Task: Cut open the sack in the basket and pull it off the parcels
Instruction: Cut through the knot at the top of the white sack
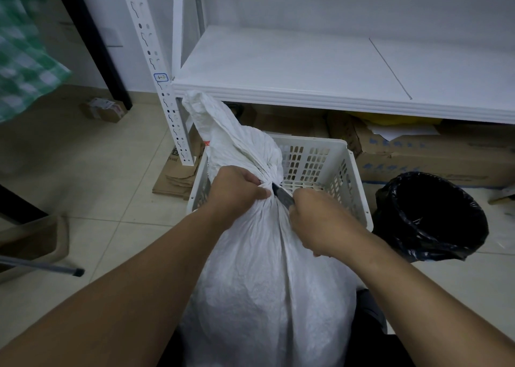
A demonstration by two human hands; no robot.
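A bulging white woven sack (264, 283) stands in a white perforated plastic basket (354, 188) on the floor. Its neck is cinched tight, and the loose top flops up and to the left. My left hand (237, 188) grips the sack right at the tied neck. My right hand (317, 221) holds a dark utility knife (282, 195), whose blade tip touches the knot from the right. The parcels are hidden inside the sack.
A white metal shelf (306, 68) juts out just above and behind the basket, with its slotted post (167, 107) at the left. Cardboard boxes (418, 154) sit beneath it. A bin with a black liner (434, 213) stands right of the basket. Flattened cardboard (175, 179) lies at the left.
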